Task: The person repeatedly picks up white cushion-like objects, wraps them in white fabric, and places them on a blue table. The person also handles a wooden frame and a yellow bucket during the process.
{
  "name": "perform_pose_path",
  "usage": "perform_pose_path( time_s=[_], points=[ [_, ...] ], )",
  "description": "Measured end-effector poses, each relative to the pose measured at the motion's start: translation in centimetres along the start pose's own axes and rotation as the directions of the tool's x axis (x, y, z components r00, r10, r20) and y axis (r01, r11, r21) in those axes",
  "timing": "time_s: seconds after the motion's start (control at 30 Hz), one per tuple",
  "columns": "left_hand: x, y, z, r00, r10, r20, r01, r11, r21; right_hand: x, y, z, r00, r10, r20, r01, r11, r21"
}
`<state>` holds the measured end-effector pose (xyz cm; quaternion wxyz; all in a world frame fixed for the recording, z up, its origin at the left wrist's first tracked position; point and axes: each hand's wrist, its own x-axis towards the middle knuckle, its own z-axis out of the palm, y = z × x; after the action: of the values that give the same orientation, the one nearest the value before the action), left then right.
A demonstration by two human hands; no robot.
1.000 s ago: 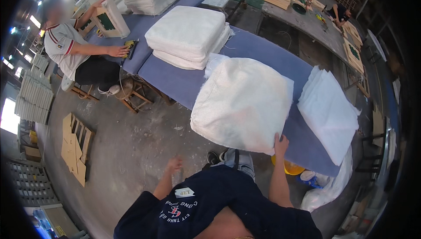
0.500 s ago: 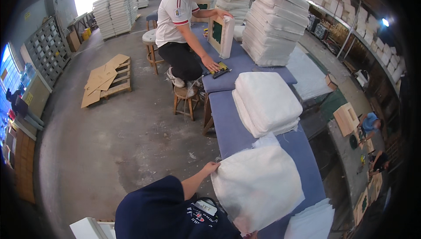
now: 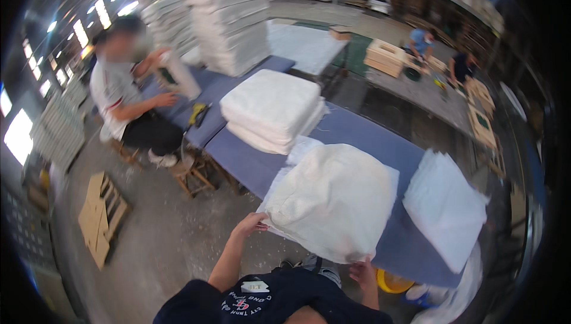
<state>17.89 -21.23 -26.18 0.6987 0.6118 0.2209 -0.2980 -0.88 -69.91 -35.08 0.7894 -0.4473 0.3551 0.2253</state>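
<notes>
A wrinkled white cloth (image 3: 330, 196) bulges over the near part of a blue-topped table, with a thinner white sheet (image 3: 388, 190) showing beneath its edges. My left hand (image 3: 251, 223) pinches the cloth's near left edge. At its near right corner, the fingers of my right hand (image 3: 361, 270) are closed on the cloth, partly hidden by it. Just beyond lies a stack of thick white pads (image 3: 270, 107). To the right, a pile of thin white sheets (image 3: 446, 205) rests on the table.
Across the table's far end, a seated person (image 3: 122, 86) holds a white padded panel (image 3: 181, 76) beside a yellow-and-black staple gun (image 3: 197, 114). Tall white pad stacks (image 3: 229, 23) stand behind. A yellow basin (image 3: 394, 281) sits below the near edge; a pallet (image 3: 113, 211) lies left.
My view has swung to the right. The cloth, earlier raised at its near side, now lies flatter on the table. My right hand has come into clearer view at its corner.
</notes>
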Motion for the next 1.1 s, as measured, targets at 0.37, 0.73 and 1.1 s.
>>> perform_pose_path(
  time_s=[0.37,0.73,1.1],
  points=[
    [-6.9,16.9,17.0,0.822,0.510,0.254,-0.201,0.676,-0.709,-1.4,-4.0,10.9,0.715,-0.450,0.536,0.349,0.893,0.284],
    [-1.8,31.0,22.0,0.812,0.573,0.112,-0.316,0.593,-0.740,0.6,-31.7,6.4,0.522,-0.808,-0.272,0.733,0.263,0.627],
    [-0.5,18.9,12.4,0.827,0.552,-0.107,-0.481,0.595,-0.644,-6.6,-22.2,9.3,0.631,-0.717,-0.297,0.751,0.469,0.465]
  ],
)
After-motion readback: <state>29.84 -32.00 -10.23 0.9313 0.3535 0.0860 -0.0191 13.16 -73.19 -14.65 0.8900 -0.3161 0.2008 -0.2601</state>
